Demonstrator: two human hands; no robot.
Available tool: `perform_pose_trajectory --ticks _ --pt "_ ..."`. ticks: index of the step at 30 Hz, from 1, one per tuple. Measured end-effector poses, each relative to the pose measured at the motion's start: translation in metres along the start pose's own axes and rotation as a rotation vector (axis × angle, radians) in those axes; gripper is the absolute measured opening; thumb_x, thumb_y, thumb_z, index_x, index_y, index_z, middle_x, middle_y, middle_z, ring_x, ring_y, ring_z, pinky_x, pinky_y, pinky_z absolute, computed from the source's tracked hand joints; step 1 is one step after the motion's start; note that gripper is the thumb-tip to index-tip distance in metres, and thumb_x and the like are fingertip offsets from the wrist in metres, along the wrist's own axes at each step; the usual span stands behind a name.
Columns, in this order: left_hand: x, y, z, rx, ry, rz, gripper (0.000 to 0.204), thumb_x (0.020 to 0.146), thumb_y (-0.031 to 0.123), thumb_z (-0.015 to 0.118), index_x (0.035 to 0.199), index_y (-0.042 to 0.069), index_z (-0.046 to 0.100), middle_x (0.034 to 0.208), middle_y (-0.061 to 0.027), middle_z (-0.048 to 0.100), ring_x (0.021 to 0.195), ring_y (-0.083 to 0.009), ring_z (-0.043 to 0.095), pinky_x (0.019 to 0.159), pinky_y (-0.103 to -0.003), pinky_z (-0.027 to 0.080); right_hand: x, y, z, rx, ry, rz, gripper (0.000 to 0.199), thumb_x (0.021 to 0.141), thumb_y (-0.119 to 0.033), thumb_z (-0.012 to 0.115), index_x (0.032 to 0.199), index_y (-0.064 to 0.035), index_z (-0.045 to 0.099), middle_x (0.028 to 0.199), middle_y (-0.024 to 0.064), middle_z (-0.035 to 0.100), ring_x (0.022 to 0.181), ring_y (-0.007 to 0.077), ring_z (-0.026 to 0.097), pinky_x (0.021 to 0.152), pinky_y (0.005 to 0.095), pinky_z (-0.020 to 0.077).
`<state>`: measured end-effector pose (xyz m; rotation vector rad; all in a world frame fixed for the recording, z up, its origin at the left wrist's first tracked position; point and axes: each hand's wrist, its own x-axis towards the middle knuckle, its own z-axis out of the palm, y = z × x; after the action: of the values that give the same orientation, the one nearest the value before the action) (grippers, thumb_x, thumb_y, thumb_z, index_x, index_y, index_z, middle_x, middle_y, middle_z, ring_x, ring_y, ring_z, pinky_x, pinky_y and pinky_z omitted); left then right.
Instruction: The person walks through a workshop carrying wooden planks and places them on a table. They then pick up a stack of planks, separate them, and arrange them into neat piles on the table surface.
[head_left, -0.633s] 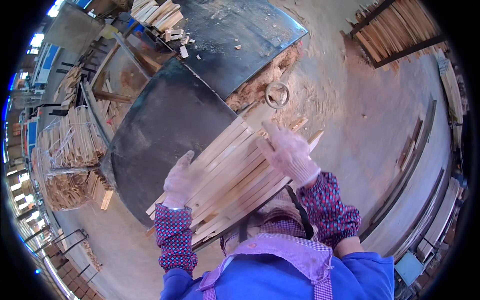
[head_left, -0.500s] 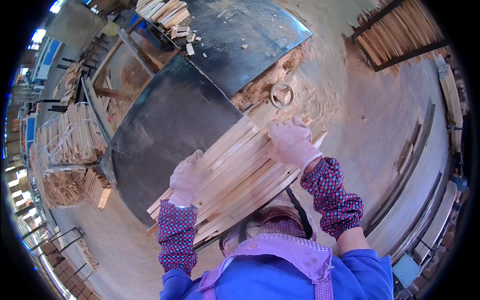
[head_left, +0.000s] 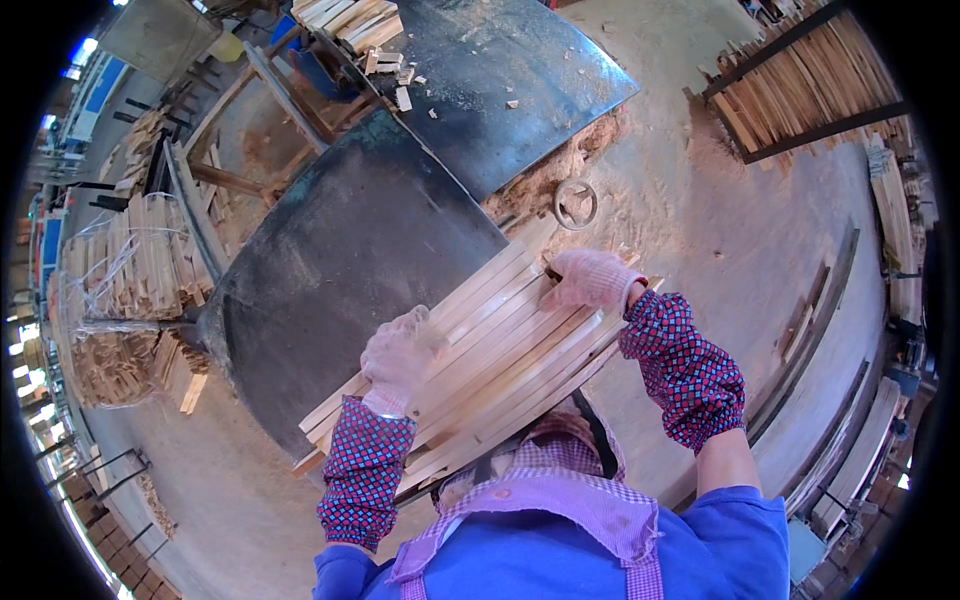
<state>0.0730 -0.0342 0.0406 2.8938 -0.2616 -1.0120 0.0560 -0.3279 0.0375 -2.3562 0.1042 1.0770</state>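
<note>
A layer of long, pale wooden strips lies side by side at the near edge of a dark metal table, slanting from lower left to upper right. My left hand, in a pale pinkish work glove, bends its fingers over a strip toward the left part of the layer. The same kind of glove covers my right hand, which is curled at the far right ends of the strips, thumb and fingers gripping a strip. My palms hide the wood beneath them. Patterned sleeve covers wrap both forearms.
Beyond the strips is a second dark tabletop with wood scraps and a strip pile. A metal handwheel sticks out beside sawdust. Bundled strips stand at left; a framed rack of strips is at upper right.
My left hand has shifted slightly right along the strips. My right hand has moved a little right and down, its fingers more curled. The whole view has shifted slightly.
</note>
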Motion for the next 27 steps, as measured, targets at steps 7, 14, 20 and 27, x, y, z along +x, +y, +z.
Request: perform_pose_trajectory --ticks 7,14,20,27 --pt "0.009 -0.016 0.029 -0.031 0.151 0.199 0.057 0.078 0.044 0.07 0.128 0.021 0.057 0.126 -0.0022 0.06 0.114 -0.0259 0.056 0.097 -0.041 0.045 0.003 0.002 -0.008 -0.023 -0.068 0.027 0.042 0.074 -0.045 0.072 0.098 -0.0097 0.071 0.092 0.0142 0.07 0.088 0.03 0.067 0.076 0.0396 0.0517" --pt "0.006 -0.01 0.019 -0.053 0.13 0.181 0.055 0.079 0.043 0.07 0.127 0.02 0.057 0.125 -0.0032 0.06 0.115 -0.0263 0.055 0.098 -0.04 0.044 0.014 0.003 -0.003 -0.156 0.093 -0.053 0.041 0.078 -0.043 0.07 0.101 -0.009 0.07 0.095 0.0144 0.07 0.086 0.0291 0.068 0.073 0.0391 0.0534" --pt "0.008 -0.012 0.023 -0.048 0.157 0.191 0.057 0.077 0.042 0.071 0.128 0.02 0.057 0.127 -0.0032 0.06 0.116 -0.026 0.055 0.099 -0.04 0.044 0.021 0.01 -0.011 0.251 -0.022 0.066 0.031 0.078 -0.028 0.075 0.098 -0.0045 0.07 0.083 0.0083 0.07 0.072 0.0168 0.067 0.061 0.0309 0.0549" --pt "0.013 -0.019 0.032 -0.071 0.235 0.263 0.058 0.078 0.046 0.068 0.126 0.014 0.06 0.125 -0.0029 0.062 0.111 -0.0266 0.058 0.094 -0.04 0.047 0.022 0.012 -0.011 0.263 -0.001 0.048 0.033 0.076 -0.031 0.074 0.097 -0.0056 0.073 0.077 0.0082 0.07 0.067 0.0187 0.066 0.062 0.0328 0.0529"
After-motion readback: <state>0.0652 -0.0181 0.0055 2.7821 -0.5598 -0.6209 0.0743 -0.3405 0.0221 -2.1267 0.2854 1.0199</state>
